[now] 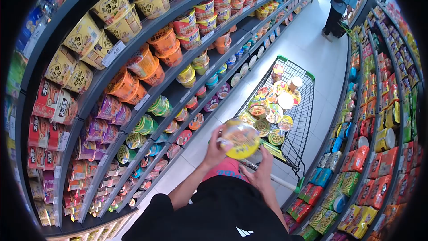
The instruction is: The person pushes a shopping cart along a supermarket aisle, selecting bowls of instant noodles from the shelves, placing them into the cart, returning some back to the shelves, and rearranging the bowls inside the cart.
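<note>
My left hand (215,149) is closed on the side of an instant noodle cup (239,139) with a yellow rim and a printed lid, held in front of my body. To the right of the cup and lower, my right hand (260,170) has its thumb and fingers apart, with nothing seen in it. Just beyond both hands stands a black wire shopping cart (305,102) with green corners. Several instant noodle cups and bowls (273,112) lie in it, mostly lids up. The cart's handle (285,183) passes to the right of my right hand.
Curved shelves (89,102) on the left carry stacked noodle tubs (127,85). The right-hand shelves (379,120) hold bagged noodles (373,192). Pale floor tiles (296,40) run between them. Farther up the aisle a person (341,13) stands bent beside the right shelf.
</note>
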Demonstrator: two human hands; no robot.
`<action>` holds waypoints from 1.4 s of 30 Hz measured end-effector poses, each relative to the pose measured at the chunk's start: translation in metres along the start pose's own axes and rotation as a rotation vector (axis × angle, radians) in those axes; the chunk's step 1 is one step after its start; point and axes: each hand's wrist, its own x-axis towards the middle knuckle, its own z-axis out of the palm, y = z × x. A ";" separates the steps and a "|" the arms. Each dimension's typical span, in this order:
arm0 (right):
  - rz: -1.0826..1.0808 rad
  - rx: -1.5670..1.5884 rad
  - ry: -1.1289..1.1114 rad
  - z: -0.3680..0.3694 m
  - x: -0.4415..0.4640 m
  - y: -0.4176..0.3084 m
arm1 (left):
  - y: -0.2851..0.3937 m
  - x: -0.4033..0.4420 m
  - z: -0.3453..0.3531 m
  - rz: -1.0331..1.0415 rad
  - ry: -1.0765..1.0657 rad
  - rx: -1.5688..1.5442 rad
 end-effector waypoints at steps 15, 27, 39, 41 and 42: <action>0.031 -0.301 -0.412 0.022 -0.009 0.047 | -0.065 0.119 -0.197 -0.360 0.671 -0.411; 0.194 0.013 -0.239 0.024 0.010 0.066 | -0.119 0.181 -0.265 -0.429 0.800 -0.484; 0.393 -0.005 -0.337 0.029 0.091 0.071 | -0.111 0.203 -0.274 -0.359 0.933 -0.628; 0.377 -0.012 -0.318 0.029 0.097 0.080 | -0.104 0.209 -0.275 -0.382 0.969 -0.635; 0.381 -0.026 -0.313 0.028 0.102 0.082 | -0.103 0.213 -0.276 -0.391 0.973 -0.638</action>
